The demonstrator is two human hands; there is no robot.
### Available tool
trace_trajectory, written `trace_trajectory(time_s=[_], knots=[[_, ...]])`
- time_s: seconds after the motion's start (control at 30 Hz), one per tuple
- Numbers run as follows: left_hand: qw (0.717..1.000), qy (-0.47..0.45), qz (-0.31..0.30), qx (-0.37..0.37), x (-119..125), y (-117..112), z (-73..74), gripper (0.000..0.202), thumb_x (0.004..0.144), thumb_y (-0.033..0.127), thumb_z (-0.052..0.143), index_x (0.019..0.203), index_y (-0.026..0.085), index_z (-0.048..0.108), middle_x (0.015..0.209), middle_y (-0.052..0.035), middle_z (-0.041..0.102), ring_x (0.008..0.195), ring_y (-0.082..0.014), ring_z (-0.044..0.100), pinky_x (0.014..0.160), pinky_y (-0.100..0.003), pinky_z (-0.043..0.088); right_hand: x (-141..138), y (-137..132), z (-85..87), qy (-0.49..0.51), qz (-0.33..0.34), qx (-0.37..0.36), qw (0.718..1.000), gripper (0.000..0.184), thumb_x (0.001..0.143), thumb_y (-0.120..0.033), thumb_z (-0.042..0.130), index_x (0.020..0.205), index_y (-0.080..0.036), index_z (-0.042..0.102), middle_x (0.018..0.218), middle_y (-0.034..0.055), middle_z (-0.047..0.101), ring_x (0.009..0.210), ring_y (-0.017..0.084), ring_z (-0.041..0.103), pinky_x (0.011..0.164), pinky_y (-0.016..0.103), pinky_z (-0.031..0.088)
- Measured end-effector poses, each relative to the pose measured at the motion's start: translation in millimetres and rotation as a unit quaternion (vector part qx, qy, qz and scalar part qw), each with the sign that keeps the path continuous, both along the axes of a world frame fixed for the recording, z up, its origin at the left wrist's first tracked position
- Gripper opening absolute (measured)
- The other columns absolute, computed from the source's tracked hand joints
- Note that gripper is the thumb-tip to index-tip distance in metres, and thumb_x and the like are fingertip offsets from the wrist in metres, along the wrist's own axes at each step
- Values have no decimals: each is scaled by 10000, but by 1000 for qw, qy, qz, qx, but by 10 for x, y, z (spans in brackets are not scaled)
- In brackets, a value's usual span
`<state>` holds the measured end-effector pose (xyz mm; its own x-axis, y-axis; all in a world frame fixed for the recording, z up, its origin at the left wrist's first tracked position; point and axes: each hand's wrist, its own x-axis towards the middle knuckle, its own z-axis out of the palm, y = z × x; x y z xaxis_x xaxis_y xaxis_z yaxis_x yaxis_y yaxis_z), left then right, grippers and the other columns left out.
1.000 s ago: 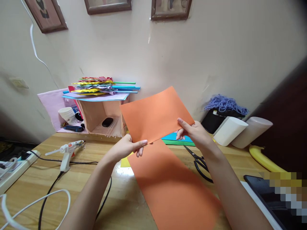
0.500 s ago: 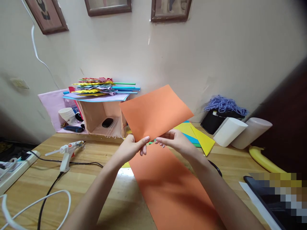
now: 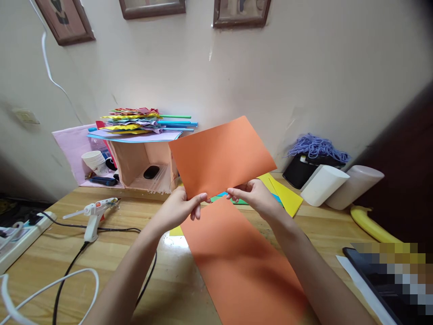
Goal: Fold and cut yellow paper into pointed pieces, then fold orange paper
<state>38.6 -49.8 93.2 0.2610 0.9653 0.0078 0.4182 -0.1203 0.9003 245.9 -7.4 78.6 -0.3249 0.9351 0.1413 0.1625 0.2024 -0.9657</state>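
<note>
I hold an orange sheet of paper point(image 3: 219, 155) upright above the wooden table point(image 3: 43, 257). My left hand point(image 3: 181, 207) pinches its lower left corner. My right hand point(image 3: 253, 198) pinches its lower edge a little to the right, fingers closed on the paper. A second, longer orange sheet point(image 3: 240, 262) lies flat on the table below my hands and runs toward me. Yellow, blue and green sheets point(image 3: 282, 194) lie on the table behind my right hand, partly hidden by the held sheet.
A hot glue gun point(image 3: 93, 214) with a black cable lies at the left, beside a power strip point(image 3: 20, 237). A pink box point(image 3: 142, 164) topped with coloured paper stands at the back. White cylinders point(image 3: 324, 185), purple yarn point(image 3: 316, 146) and a dark device point(image 3: 382, 280) are at the right.
My right hand slid left along the held sheet's lower edge toward my left hand. The sheet tilted slightly, uncovering the yellow paper behind. The scissors seen earlier are now hidden by my right arm.
</note>
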Motion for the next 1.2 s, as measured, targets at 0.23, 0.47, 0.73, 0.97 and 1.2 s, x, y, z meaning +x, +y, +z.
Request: trace_trajectory(time_s=[0.23,0.47,0.73,0.97,1.2], knots=[[1000,10,-10,-9,-139,51,11,328,780,461,480,749,161,609,482,18,533,472,-118,500,500,-216,388,288,188,-11,33,-42,35,998,162,654,-309,665,625,-154,629,587,12,610,562,124,533,562,247,420],[999,48,-2,5,-264,121,-16,344,765,464,488,587,170,505,475,16,523,457,-107,477,508,-222,375,539,253,53,0,-66,33,997,172,650,-314,671,614,-158,608,598,9,605,584,115,515,576,234,403],[995,75,-48,-42,-389,166,-33,308,773,451,482,709,158,552,479,41,499,476,-103,475,508,-212,364,750,401,-30,6,-101,-14,995,281,684,-437,646,767,-168,633,817,53,649,689,136,574,655,243,452],[992,74,-82,-65,-399,204,-87,339,759,462,507,707,143,612,567,-5,591,535,-120,523,532,-221,392,517,291,-69,-71,17,-37,997,342,656,-493,651,654,-167,549,631,-2,536,561,106,486,515,215,382],[994,-84,76,0,-309,324,-226,320,709,445,599,779,134,632,739,-51,659,649,-138,581,631,-245,449,291,284,-134,-36,-64,22,997,400,635,-510,657,560,-175,452,500,-46,421,456,76,360,434,219,258]])
